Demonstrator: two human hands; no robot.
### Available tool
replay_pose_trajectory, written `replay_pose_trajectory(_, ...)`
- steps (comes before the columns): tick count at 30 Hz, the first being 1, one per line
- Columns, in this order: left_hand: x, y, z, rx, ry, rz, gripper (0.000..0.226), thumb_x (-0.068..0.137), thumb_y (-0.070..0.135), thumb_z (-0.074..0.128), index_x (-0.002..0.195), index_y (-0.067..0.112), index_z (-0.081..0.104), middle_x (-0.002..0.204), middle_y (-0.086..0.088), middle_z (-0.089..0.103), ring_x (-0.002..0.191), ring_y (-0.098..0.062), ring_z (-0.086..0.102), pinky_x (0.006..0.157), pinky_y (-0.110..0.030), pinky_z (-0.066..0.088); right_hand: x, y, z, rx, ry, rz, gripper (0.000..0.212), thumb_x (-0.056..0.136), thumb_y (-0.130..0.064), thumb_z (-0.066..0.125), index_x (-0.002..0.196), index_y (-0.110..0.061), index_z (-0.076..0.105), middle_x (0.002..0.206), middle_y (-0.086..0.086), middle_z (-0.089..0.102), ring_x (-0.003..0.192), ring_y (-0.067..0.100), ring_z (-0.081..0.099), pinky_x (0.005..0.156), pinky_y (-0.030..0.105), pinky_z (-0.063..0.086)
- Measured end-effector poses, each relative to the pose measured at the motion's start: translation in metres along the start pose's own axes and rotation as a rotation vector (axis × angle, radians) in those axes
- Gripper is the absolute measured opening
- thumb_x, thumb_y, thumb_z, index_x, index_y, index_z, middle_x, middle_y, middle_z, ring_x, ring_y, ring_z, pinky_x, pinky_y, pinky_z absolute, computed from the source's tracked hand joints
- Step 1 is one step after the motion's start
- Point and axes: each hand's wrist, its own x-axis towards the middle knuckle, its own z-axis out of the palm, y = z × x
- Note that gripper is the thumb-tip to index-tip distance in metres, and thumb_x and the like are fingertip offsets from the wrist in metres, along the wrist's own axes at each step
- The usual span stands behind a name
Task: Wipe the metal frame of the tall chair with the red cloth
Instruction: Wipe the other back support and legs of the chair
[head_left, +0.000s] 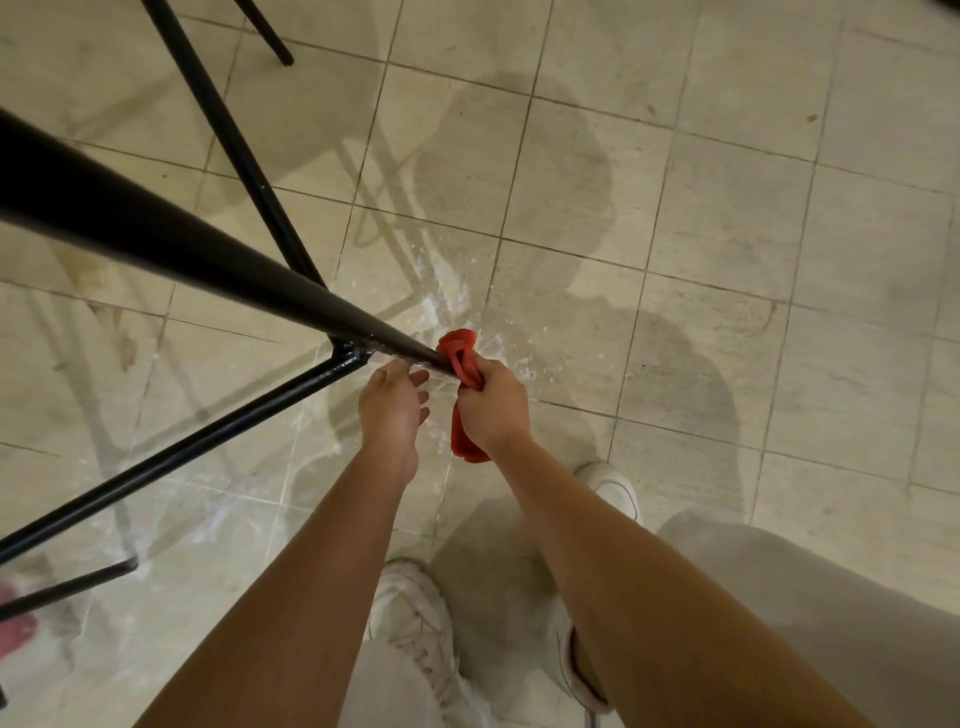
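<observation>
Beige scuffed floor tiles (675, 260) lie under the chair's black tubular metal frame (156, 234); the right hand (491, 410) clenches a crumpled red cloth (460, 353) round its tapered leg's low end, left hand (392, 402) loose-fingered beside.

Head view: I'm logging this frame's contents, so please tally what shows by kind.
Hands: 2 (left hand, right hand)
Cloths: 1 (red cloth)
Chair frames: 1 (black chair frame)
Shoes: 2 (left shoe, right shoe)
Unclear: 1 (blurred reddish thing)
Total: 7
</observation>
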Motion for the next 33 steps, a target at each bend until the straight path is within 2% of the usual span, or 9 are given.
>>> replay_pose_trajectory(2, -0.001, -0.002, -0.002, 0.007, -0.008, 0.002, 0.031, 0.1, 0.021, 0.036, 0.124, 0.016, 0.055, 0.108, -0.003, 0.063, 0.1, -0.02, 0.058, 0.085, -0.032, 0.046, -0.008, -0.001, 0.0, 0.081, 0.042, -0.022, 0.044, 0.081, 0.007, 0.042, 0.115, -0.011, 0.063, 0.088, 0.005, 0.057, 0.079, 0.021, 0.054, 0.061, 0.02, 0.039)
replay_pose_trajectory(6, -0.001, -0.002, -0.004, 0.007, -0.01, -0.001, 0.031, 0.099, 0.022, 0.036, 0.123, 0.018, 0.056, 0.108, -0.002, 0.063, 0.101, -0.02, 0.059, 0.085, -0.032, 0.047, -0.007, -0.003, 0.002, 0.042, 0.0, 0.018, 0.049, 0.083, 0.008, 0.039, 0.124, -0.012, 0.058, 0.093, 0.005, 0.057, 0.07, 0.015, 0.05, 0.047, 0.006, 0.035)
replay_pose_trajectory(10, -0.004, -0.005, -0.003, 0.019, -0.034, 0.003, 0.031, 0.099, 0.024, 0.036, 0.123, 0.018, 0.056, 0.108, -0.001, 0.063, 0.101, -0.02, 0.059, 0.083, -0.031, 0.046, -0.004, -0.011, -0.002, -0.057, -0.081, 0.069, 0.055, 0.086, 0.005, 0.039, 0.135, -0.02, 0.048, 0.102, 0.011, 0.062, 0.072, 0.018, 0.051, 0.055, 0.018, 0.038)
replay_pose_trajectory(14, -0.014, -0.006, -0.004, -0.003, -0.041, -0.01, 0.027, 0.099, 0.025, 0.04, 0.118, 0.02, 0.057, 0.104, 0.002, 0.062, 0.097, -0.017, 0.058, 0.079, -0.029, 0.044, -0.018, -0.016, -0.009, 0.011, -0.059, 0.03, 0.056, 0.084, 0.006, 0.038, 0.132, -0.018, 0.052, 0.078, 0.001, 0.058, 0.061, 0.012, 0.05, 0.048, 0.016, 0.035)
replay_pose_trajectory(18, -0.029, -0.007, -0.005, -0.012, -0.049, -0.005, 0.026, 0.099, 0.023, 0.037, 0.114, 0.021, 0.058, 0.11, -0.002, 0.063, 0.102, -0.02, 0.059, 0.091, -0.035, 0.048, -0.039, -0.022, -0.022, 0.123, -0.074, 0.009, 0.044, 0.078, 0.009, 0.037, 0.106, -0.014, 0.063, 0.065, -0.003, 0.051, 0.062, 0.017, 0.051, 0.057, 0.023, 0.043)
replay_pose_trajectory(21, -0.048, -0.006, -0.006, -0.023, -0.077, -0.012, 0.027, 0.097, 0.026, 0.04, 0.114, 0.02, 0.06, 0.114, -0.004, 0.064, 0.108, -0.023, 0.06, 0.1, -0.043, 0.046, -0.055, -0.027, -0.034, 0.221, -0.109, 0.029, 0.034, 0.075, 0.008, 0.04, 0.079, -0.02, 0.058, 0.067, 0.001, 0.054, 0.067, 0.022, 0.054, 0.063, 0.031, 0.045)
replay_pose_trajectory(23, -0.06, -0.004, -0.009, -0.045, -0.103, -0.03, 0.029, 0.094, 0.031, 0.046, 0.114, 0.017, 0.062, 0.113, -0.003, 0.066, 0.105, -0.023, 0.06, 0.097, -0.042, 0.046, -0.065, -0.029, -0.042, 0.262, -0.132, 0.063, 0.031, 0.076, 0.006, 0.042, 0.082, -0.02, 0.059, 0.074, 0.003, 0.061, 0.068, 0.019, 0.056, 0.066, 0.03, 0.046)
replay_pose_trajectory(28, -0.094, 0.003, -0.021, -0.121, -0.194, -0.123, 0.025, 0.09, 0.034, 0.058, 0.105, 0.015, 0.065, 0.096, -0.004, 0.068, 0.083, -0.017, 0.062, 0.064, -0.03, 0.047, -0.092, -0.039, -0.057, 0.405, -0.19, 0.155, 0.014, 0.082, -0.009, 0.052, 0.088, -0.016, 0.063, 0.082, 0.008, 0.065, 0.076, 0.024, 0.06, 0.074, 0.038, 0.05)
replay_pose_trajectory(33, -0.113, -0.001, -0.039, -0.279, -0.201, -0.045, 0.031, 0.092, 0.021, 0.059, 0.119, 0.006, 0.058, 0.109, -0.014, 0.069, 0.086, -0.019, 0.067, 0.066, -0.029, 0.054, -0.111, -0.058, -0.062, 0.259, -0.18, 0.099, 0.023, 0.087, -0.03, 0.049, 0.1, -0.016, 0.062, 0.103, 0.01, 0.067, 0.096, 0.029, 0.062, 0.091, 0.046, 0.049)
